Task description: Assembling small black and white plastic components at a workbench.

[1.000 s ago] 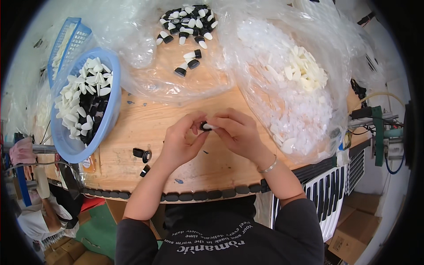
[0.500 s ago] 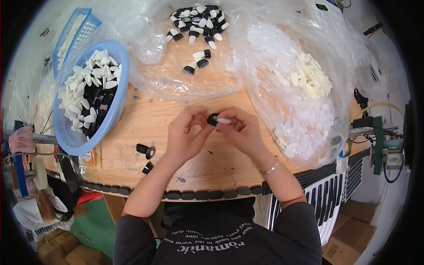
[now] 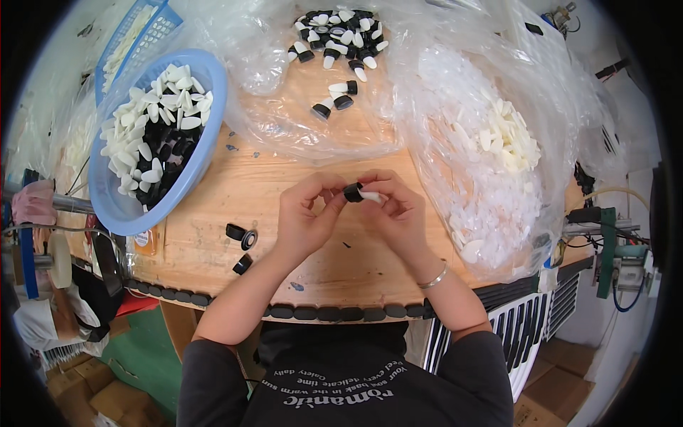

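Over the middle of the table, my left hand (image 3: 310,211) pinches a short black round cap (image 3: 353,192) between thumb and fingers. At its right side my right hand (image 3: 395,210) grips a flat white oval piece (image 3: 370,196), whose end meets the cap; whether it sits inside cannot be told. Left of my left forearm lie a black cap (image 3: 235,232), a black ring-shaped part (image 3: 248,240) and another small black cap (image 3: 242,264). At the far side, joined black-and-white pieces (image 3: 343,89) lie on clear plastic, below a larger heap of the same kind (image 3: 341,35).
A blue basin (image 3: 218,99) of white ovals and black caps stands at left, with a blue slotted basket (image 3: 171,21) behind. A clear plastic bag (image 3: 491,206) of white pieces spreads at right. Black padding (image 3: 348,313) lines the table's front edge.
The black cap has turned more side-on between my fingers, with the white piece still against it. My hands stay close together; the whole view has shifted slightly.
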The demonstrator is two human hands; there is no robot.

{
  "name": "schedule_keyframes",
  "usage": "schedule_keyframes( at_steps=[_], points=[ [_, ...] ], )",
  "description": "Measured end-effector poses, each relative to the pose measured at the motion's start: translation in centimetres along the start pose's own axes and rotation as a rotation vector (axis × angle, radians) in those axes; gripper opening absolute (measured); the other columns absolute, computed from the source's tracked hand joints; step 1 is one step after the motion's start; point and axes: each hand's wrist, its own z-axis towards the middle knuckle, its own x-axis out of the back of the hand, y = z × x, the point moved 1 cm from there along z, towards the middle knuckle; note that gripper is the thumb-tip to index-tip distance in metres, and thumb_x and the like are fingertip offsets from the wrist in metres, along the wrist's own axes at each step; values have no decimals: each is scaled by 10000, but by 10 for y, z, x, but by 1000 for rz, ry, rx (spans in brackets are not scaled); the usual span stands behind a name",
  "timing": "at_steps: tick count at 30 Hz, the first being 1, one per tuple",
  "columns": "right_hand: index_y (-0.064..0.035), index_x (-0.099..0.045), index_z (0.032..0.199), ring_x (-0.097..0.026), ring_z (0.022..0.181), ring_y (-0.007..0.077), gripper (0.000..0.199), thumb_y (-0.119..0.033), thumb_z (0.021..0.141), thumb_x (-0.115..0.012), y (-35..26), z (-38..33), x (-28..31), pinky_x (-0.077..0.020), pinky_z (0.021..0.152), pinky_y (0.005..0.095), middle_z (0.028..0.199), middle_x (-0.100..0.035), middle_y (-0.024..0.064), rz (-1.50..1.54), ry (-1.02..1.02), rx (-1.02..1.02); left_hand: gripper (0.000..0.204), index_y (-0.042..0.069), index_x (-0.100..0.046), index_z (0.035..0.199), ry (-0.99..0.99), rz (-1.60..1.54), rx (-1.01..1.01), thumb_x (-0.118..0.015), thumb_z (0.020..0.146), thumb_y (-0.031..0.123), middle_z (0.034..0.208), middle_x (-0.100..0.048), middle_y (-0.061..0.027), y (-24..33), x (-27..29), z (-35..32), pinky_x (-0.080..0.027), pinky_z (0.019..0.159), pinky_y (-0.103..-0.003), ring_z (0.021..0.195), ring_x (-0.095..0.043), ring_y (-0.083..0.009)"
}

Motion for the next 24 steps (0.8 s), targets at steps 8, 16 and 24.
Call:
schedule_keyframes(
  at_steps=[8,16,24],
  points=[
    [10,-649,968,-616,823,178,224,74,757,-690,-13,0,-5,-502,680,268,967,-618,113,-630,38,445,204,-34,-620,1004,28,35,8,-572,828,-125,946,-641,-58,0,-2,-1,-477,810,-230,873,-592,-101],
    [6,-652,1000,-593,929,158,223,87,792,-652,1,-2,-1,-513,755,249,1115,-545,92,-98,-5,-25,160,-47,-601,991,73,-139,23,-576,847,-111,971,-641,-92,7,-7,-3,-519,769,-240,854,-629,-131],
    [16,-618,1091,-565,1010,151,258,90,849,-568,8,2,3,-499,826,239,1194,-493,92,169,-110,-181,183,-53,-590,990,28,-49,-59,-556,837,-148,1018,-639,-125,5,-5,-5,-533,806,-268,899,-640,-163]
  ],
)
